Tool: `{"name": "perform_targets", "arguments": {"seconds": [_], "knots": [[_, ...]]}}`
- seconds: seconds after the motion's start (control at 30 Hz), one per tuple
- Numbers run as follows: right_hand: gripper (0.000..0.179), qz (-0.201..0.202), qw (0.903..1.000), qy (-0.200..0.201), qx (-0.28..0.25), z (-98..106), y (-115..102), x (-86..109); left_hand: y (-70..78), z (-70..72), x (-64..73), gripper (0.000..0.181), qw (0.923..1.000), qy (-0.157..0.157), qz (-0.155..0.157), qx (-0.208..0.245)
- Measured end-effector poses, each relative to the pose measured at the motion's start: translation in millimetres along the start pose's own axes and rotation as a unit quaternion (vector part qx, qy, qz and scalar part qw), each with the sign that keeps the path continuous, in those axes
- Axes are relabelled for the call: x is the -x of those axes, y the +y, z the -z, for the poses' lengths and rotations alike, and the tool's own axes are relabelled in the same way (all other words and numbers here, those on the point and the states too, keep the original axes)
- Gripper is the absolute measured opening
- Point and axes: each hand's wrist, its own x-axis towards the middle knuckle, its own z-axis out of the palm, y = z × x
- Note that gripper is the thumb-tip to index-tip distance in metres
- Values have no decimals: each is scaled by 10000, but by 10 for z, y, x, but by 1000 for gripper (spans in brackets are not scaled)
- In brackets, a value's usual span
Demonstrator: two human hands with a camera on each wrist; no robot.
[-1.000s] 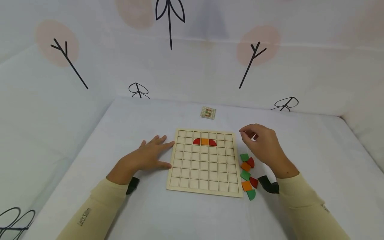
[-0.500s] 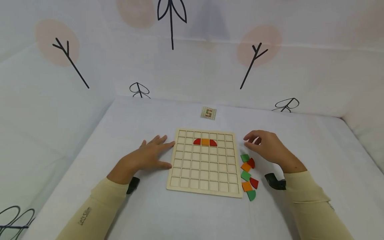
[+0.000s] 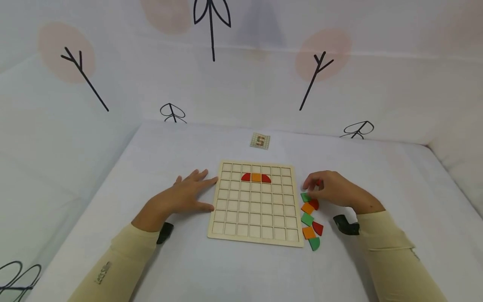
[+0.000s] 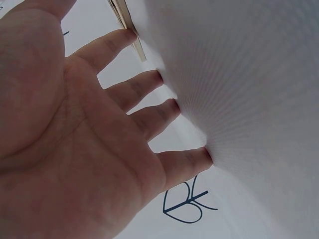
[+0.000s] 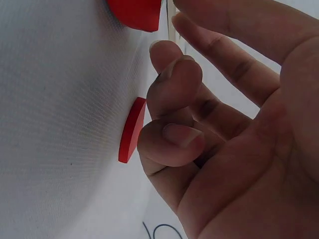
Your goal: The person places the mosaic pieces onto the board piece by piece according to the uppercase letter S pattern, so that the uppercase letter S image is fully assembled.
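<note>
A wooden grid board (image 3: 230, 206) lies flat on the white tabletop. Two red quarter-round tiles (image 3: 246, 177) flank an orange square tile (image 3: 255, 178) in its second row. My left hand (image 3: 183, 195) has its fingers spread, fingertips down on the cloth; its index finger and thumb reach the board's left edge. Beyond the right edge, my right hand (image 3: 330, 188) is low over a green square tile (image 3: 305, 197), thumb and index finger apart. Its other fingers (image 5: 172, 144) curl loosely, holding nothing visible. Beneath them lies a red tile (image 5: 132, 130), mostly covered in the head view.
Right of the board lie a red quarter tile (image 3: 314, 204), orange squares (image 3: 307, 208), another green square (image 3: 307, 219), a second red quarter (image 3: 318, 228) and a green quarter (image 3: 314, 243). A small pattern card (image 3: 260, 141) sits behind the board. Printed fabric walls surround the table.
My right hand has come down and toward me, from beside the board's upper right corner to the topmost green tile. The red tile beneath it has come into view. My left hand stays put.
</note>
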Motion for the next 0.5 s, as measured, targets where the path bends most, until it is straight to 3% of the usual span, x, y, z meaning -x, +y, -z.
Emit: {"name": "perform_targets", "arguments": {"seconds": [0.5], "knots": [[14,-98,9995,-308,7,-44,14,1,-2,-3,-13,87,10000,-57,-20,6]]}}
